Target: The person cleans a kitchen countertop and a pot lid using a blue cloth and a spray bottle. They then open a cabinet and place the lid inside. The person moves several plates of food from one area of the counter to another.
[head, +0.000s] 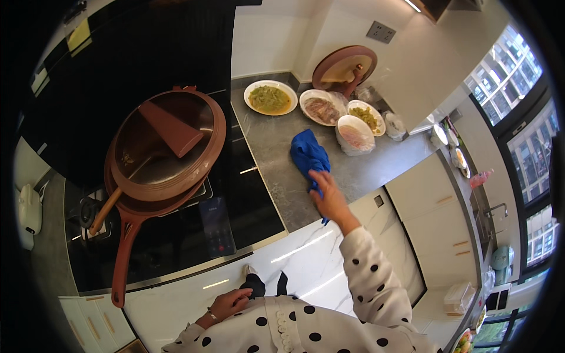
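Note:
My right hand (329, 198) reaches over the front of the grey counter, its fingers touching the lower end of a crumpled blue cloth (310, 154); whether they grip it cannot be told. Near my waist, my left hand (227, 304) rests with bent fingers by the front of the polka-dot top, and I cannot tell if it holds anything. On the black hob at the left stands a reddish-brown pan (126, 242) with a lidded pan (216, 172) on top of it. A smartphone (217, 227) lies on the hob's glass to the right of the pan handle.
Behind the cloth stand a plate of green food in yellow liquid (270, 98), a plate of meat (322, 109), a plate of chopped green food (365, 117) and a film-covered bowl (354, 134). A glass pan lid (344, 70) leans on the wall. A sink tap (496, 209) is far right.

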`<state>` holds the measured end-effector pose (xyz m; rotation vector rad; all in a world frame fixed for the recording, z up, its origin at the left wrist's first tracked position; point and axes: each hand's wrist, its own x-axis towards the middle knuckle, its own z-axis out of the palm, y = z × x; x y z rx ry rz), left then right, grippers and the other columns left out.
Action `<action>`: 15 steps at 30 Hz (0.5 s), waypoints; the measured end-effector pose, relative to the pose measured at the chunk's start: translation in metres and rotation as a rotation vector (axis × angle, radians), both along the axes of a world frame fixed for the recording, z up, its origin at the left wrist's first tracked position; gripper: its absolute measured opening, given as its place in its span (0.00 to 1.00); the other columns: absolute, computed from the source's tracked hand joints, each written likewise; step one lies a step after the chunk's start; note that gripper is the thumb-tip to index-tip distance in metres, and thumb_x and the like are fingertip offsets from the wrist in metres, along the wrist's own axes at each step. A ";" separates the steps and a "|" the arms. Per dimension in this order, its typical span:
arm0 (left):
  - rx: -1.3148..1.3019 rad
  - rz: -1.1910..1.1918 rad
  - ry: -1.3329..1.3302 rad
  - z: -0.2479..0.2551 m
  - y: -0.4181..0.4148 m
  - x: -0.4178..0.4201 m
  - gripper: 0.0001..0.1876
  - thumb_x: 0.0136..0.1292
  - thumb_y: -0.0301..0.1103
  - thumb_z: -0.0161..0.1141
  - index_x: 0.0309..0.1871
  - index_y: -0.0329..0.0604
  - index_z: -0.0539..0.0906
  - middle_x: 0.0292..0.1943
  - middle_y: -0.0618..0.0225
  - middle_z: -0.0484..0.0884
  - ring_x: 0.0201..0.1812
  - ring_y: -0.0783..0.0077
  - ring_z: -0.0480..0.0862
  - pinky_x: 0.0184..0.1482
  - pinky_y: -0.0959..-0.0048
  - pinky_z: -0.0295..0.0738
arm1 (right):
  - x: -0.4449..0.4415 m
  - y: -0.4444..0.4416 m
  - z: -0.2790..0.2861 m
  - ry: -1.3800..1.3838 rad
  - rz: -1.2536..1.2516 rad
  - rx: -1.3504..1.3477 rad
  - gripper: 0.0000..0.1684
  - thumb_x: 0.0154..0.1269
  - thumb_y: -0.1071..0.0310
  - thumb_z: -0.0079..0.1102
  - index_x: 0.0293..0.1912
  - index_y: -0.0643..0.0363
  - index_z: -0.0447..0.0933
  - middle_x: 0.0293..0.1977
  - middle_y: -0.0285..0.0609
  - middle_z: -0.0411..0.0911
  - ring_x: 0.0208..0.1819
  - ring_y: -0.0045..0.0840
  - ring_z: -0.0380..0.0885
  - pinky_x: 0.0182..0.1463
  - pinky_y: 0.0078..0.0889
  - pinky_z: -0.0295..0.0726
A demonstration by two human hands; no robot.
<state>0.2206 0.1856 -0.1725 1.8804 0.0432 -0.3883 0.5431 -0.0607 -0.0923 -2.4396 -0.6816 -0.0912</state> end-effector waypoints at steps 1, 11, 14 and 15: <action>0.023 -0.025 0.004 0.008 0.002 0.011 0.16 0.63 0.34 0.56 0.55 0.48 0.75 0.44 0.66 0.82 0.40 0.72 0.82 0.44 0.76 0.76 | 0.023 0.002 -0.005 0.024 -0.021 -0.043 0.34 0.56 0.68 0.58 0.62 0.44 0.60 0.60 0.52 0.60 0.57 0.49 0.66 0.56 0.42 0.70; 0.018 0.234 0.103 -0.003 -0.028 0.016 0.17 0.59 0.30 0.55 0.54 0.49 0.76 0.39 0.68 0.82 0.38 0.67 0.82 0.42 0.76 0.75 | 0.149 0.020 -0.057 -0.090 0.095 -0.311 0.30 0.53 0.66 0.61 0.57 0.36 0.69 0.60 0.37 0.63 0.54 0.44 0.65 0.55 0.42 0.71; 0.065 0.351 0.106 0.008 -0.071 0.024 0.18 0.57 0.27 0.54 0.53 0.47 0.77 0.35 0.69 0.81 0.37 0.67 0.81 0.42 0.77 0.74 | 0.163 0.052 -0.062 -0.152 0.197 -0.267 0.28 0.54 0.66 0.59 0.56 0.36 0.70 0.60 0.34 0.63 0.56 0.43 0.64 0.54 0.44 0.71; 0.046 0.399 0.082 0.003 -0.087 0.020 0.18 0.56 0.26 0.54 0.52 0.46 0.77 0.31 0.69 0.80 0.36 0.68 0.81 0.42 0.78 0.74 | 0.158 0.064 -0.052 -0.132 0.216 -0.286 0.28 0.55 0.68 0.57 0.56 0.37 0.69 0.60 0.34 0.64 0.56 0.43 0.64 0.56 0.43 0.69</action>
